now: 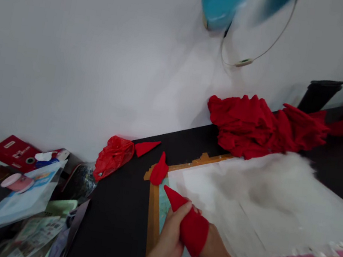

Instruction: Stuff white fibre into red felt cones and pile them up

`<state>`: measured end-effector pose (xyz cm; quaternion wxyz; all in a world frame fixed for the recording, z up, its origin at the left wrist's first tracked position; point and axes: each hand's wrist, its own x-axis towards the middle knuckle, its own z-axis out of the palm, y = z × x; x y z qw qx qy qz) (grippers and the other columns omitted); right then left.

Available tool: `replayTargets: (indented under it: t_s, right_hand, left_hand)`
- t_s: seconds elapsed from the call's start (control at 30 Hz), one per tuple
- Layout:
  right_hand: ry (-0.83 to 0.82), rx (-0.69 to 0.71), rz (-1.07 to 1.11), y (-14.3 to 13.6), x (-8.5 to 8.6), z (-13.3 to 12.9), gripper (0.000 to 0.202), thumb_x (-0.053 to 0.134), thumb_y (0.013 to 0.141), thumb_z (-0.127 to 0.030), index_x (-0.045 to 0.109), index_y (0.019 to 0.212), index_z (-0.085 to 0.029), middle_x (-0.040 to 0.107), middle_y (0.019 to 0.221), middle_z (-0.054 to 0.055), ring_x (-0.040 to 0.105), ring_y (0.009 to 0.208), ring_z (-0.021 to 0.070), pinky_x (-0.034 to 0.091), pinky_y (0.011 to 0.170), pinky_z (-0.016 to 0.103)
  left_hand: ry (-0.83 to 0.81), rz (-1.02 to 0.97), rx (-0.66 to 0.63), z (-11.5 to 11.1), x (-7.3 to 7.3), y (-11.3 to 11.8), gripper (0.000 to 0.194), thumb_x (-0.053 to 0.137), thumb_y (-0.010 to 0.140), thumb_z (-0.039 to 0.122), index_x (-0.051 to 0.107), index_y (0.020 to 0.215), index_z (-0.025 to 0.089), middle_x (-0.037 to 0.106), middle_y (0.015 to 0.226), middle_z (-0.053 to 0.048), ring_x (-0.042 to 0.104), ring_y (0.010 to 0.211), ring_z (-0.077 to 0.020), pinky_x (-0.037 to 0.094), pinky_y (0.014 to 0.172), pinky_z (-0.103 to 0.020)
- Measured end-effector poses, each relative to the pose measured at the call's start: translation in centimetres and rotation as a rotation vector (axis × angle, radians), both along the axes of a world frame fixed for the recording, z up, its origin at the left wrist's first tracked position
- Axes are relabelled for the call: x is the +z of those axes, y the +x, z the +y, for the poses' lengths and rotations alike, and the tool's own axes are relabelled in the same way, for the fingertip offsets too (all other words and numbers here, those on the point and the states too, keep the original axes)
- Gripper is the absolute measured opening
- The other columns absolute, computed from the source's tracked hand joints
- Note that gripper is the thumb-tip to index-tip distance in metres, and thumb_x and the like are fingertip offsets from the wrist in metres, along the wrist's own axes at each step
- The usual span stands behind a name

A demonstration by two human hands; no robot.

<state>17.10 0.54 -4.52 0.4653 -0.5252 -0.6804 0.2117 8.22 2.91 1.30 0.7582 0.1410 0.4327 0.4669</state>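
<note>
A red pointed cloth piece (pixel 194 233), shaped like a small cone hat, is in front of me with its tip toward the upper left. My left hand (pixel 170 235) is closed around its narrower part, thumb on top. The cloth covers my right hand (pixel 212 241) like a sleeve, so the fingers inside are hidden and only the wrist side shows. Just beyond, another red cone-shaped piece (pixel 160 170) lies at the corner of the work board. A third red cloth cone (pixel 146 147) rests farther back on the black table.
Fluffy white fiber (pixel 265 191) covers much of the tape-edged board (pixel 151 216). Behind it is a heap of red cloth pieces (pixel 256 124), with a black container (pixel 320 95) at right. A red plastic bag (pixel 114 156) and cluttered packets (pixel 31 193) are at left.
</note>
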Motion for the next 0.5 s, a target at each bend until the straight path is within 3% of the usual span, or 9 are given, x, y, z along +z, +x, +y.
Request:
replayTargets:
  t_s: [0.1,0.2,0.27,0.4,0.5]
  right_hand:
    - [0.167,0.103,-0.152,0.8,-0.1,-0.5,0.039,0.044,0.086,-0.013,0.067,0.116,-0.022,0.075,0.102,0.008,0.071,0.089,0.0247,0.062,0.072,0.035]
    - [0.270,0.053,-0.269,1.8,0.4,-1.4,0.043,0.045,0.089,-0.010,0.059,0.127,-0.022,0.065,0.128,0.011,0.066,0.104,0.0241,0.059,0.082,0.038]
    - [0.312,0.008,-0.316,2.0,0.6,-1.6,0.047,0.044,0.089,-0.005,0.055,0.131,-0.022,0.060,0.134,0.011,0.065,0.104,0.0222,0.058,0.083,0.038]
    - [0.352,0.016,-0.333,1.1,0.3,-0.8,0.037,0.043,0.089,-0.007,0.067,0.114,-0.020,0.075,0.104,0.009,0.068,0.089,0.0230,0.060,0.077,0.036]
    - [0.295,-0.065,-0.261,0.3,-0.4,0.0,0.036,0.041,0.090,-0.010,0.069,0.111,-0.018,0.076,0.098,0.009,0.071,0.083,0.0222,0.061,0.073,0.032]
  left_hand:
    - [-0.105,-0.050,0.129,1.4,0.0,-0.5,0.024,0.080,0.069,0.030,0.064,0.079,0.014,0.069,0.074,-0.005,0.068,0.069,-0.0189,0.056,0.075,-0.033]
    - [-0.101,-0.116,0.237,3.0,0.5,-1.5,0.024,0.076,0.074,0.033,0.064,0.086,0.015,0.070,0.078,-0.005,0.068,0.069,-0.0182,0.058,0.074,-0.034]
    - [-0.086,-0.147,0.256,3.5,0.8,-1.8,0.027,0.074,0.077,0.037,0.064,0.090,0.016,0.071,0.081,-0.005,0.069,0.070,-0.0187,0.058,0.072,-0.034]
    - [-0.061,-0.080,0.252,2.2,0.6,-0.8,0.034,0.077,0.074,0.034,0.065,0.101,0.017,0.072,0.087,-0.006,0.070,0.072,-0.0182,0.058,0.068,-0.030]
    - [-0.040,-0.009,0.249,0.5,0.1,0.6,0.039,0.081,0.069,0.023,0.065,0.104,0.015,0.072,0.088,-0.006,0.068,0.069,-0.0151,0.056,0.065,-0.025]
